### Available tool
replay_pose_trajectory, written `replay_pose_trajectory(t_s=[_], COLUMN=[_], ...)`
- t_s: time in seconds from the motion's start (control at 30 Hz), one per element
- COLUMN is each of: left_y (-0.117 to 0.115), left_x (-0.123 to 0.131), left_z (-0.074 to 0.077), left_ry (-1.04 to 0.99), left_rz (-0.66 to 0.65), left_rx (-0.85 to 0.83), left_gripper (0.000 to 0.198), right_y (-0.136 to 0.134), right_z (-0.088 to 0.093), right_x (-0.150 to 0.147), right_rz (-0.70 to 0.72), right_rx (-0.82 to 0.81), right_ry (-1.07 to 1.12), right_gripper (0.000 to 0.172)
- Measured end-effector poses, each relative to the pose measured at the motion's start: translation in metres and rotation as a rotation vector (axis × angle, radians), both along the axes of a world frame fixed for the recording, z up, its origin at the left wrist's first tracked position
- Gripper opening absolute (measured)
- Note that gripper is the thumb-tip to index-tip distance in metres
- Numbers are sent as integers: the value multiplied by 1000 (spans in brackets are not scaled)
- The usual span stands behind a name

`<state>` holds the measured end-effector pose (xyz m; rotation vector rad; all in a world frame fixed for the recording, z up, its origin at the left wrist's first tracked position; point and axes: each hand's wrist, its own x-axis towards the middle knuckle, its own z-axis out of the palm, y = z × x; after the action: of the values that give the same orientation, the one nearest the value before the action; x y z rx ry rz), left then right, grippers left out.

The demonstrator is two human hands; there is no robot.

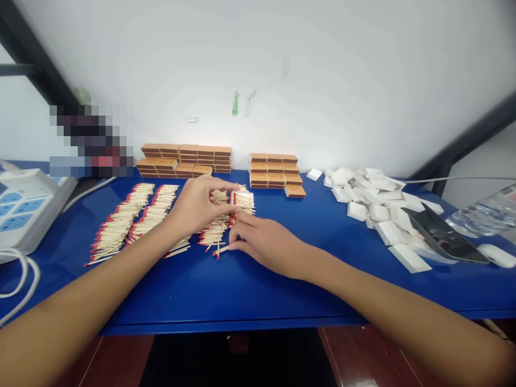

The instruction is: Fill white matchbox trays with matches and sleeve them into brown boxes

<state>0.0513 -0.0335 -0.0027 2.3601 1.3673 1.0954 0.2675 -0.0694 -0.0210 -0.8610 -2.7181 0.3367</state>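
My left hand [201,201] reaches over the rows of matches, its thumb and forefinger closed on the ends of a small white matchbox tray [249,201]. Pale matchsticks lie inside this tray. My right hand [268,242] is just to its right, fingers curled, one fingertip at the tray's near edge. A few red-tipped matches [221,250] stick out at the tips of its lower fingers. Under and beside my hands are loose matches [213,228] in a row, partly hidden. Further left, two longer rows of matches [119,226] lie with red heads mostly to the left.
Brown matchboxes [185,156] stand stacked along the wall, with a second stack [274,172] to the right. White trays [374,196] are heaped at right, beside a black phone-like object [443,236] and white mouse [497,255]. A power strip [28,209] sits left on the blue table [193,295].
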Motion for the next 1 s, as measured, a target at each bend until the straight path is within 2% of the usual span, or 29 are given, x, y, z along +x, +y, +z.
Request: replay_pose_trajectory(t_s=[0.17,0.3,0.47,0.6,0.8,1.0], left_y=[0,0,-1,-5,-6,-4], left_x=[-2,0,2,4,6,3], left_z=[-1,-1,-2,-2,-2,-1], left_ry=[0,7,-22,-51,-73,-78], left_rz=[-17,-4,-5,-28,-27,-13], left_rx=[3,2,-8,-37,-51,-45], left_gripper=[38,41,43,41,47,43], right_y=[16,27,35,39,38,29], right_z=[10,18,16,10,6,9], right_x=[21,35,38,36,33,27], right_rz=[-109,-143,-289,-334,-279,-229], right_rx=[350,440,423,393,346,285], right_ry=[-69,-76,95,193,204,341], right_gripper=[22,24,22,19,16,19])
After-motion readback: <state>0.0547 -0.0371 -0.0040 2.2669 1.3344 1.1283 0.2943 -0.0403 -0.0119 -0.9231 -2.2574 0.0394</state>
